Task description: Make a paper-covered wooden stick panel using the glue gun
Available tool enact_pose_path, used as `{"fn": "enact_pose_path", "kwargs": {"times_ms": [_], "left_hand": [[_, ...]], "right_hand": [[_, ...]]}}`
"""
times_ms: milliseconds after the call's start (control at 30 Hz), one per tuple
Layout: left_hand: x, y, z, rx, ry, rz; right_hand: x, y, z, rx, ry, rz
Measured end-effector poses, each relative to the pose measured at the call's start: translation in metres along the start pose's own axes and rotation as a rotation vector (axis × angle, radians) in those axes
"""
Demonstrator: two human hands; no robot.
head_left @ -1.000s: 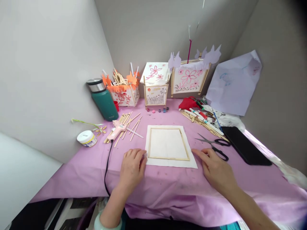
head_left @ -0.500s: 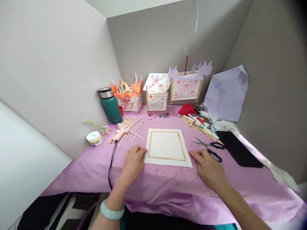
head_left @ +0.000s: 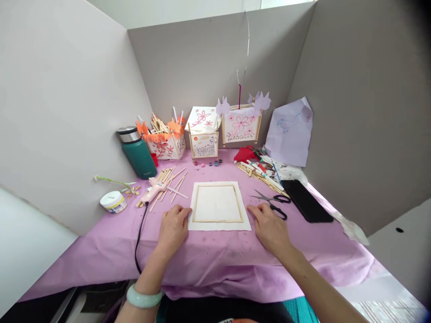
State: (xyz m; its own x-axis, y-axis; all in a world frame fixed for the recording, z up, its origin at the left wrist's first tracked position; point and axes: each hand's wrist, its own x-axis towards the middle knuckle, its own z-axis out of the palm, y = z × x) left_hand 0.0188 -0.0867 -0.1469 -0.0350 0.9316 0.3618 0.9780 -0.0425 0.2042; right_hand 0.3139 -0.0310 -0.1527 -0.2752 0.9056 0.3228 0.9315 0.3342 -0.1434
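A sheet of white paper (head_left: 202,226) lies flat on the table in front of me. On it rests a square frame of thin wooden sticks (head_left: 218,185), with paper showing all around its outside. My left hand (head_left: 174,226) is closed at the sheet's left edge, thumb and forefinger pinched there. At the opposite edge, my right hand (head_left: 271,226) has its finger and thumb together on the paper. Just beyond the right hand lie black-handled scissors (head_left: 278,204), blades spread. A pink glue gun (head_left: 155,188) rests on loose wooden sticks (head_left: 168,177) to the left.
A purple cloth (head_left: 215,251) covers the table. To the left stand a green bottle (head_left: 138,154) and a white jar (head_left: 113,202). Decorated paper boxes (head_left: 204,146) line the back. At right lie a black phone (head_left: 306,201), markers and sticks (head_left: 262,177). Grey panels (head_left: 202,63) enclose the table.
My view has swung somewhat to the right, so everything sits further left in the picture. Both hands remain at the paper's side edges, and the sheet and stick frame look unchanged.
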Motion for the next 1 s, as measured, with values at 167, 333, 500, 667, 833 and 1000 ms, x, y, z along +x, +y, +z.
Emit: {"fn": "enact_pose_path", "kwargs": {"times_ms": [167,333,500,667,833,1000], "left_hand": [[-0.001,-0.001,0.002,-0.003,0.019,0.008],[-0.003,-0.001,0.004,0.008,0.055,0.025],[-0.003,0.003,0.001,0.051,0.053,0.01],[-0.005,0.008,-0.002,0.068,0.049,-0.018],[-0.003,0.003,-0.003,-0.089,0.1,-0.056],[0.017,-0.034,-0.032,0.04,0.357,-0.233]], "right_hand": [[-0.002,0.0,0.003,0.024,0.056,-0.111],[-0.001,0.0,0.002,0.012,0.057,-0.109],[-0.001,0.003,0.007,-0.018,0.073,-0.122],[-0.001,0.005,0.01,-0.046,0.084,-0.15],[-0.003,0.006,0.012,-0.078,0.126,-0.106],[-0.002,0.008,0.016,-0.092,0.163,-0.093]]}}
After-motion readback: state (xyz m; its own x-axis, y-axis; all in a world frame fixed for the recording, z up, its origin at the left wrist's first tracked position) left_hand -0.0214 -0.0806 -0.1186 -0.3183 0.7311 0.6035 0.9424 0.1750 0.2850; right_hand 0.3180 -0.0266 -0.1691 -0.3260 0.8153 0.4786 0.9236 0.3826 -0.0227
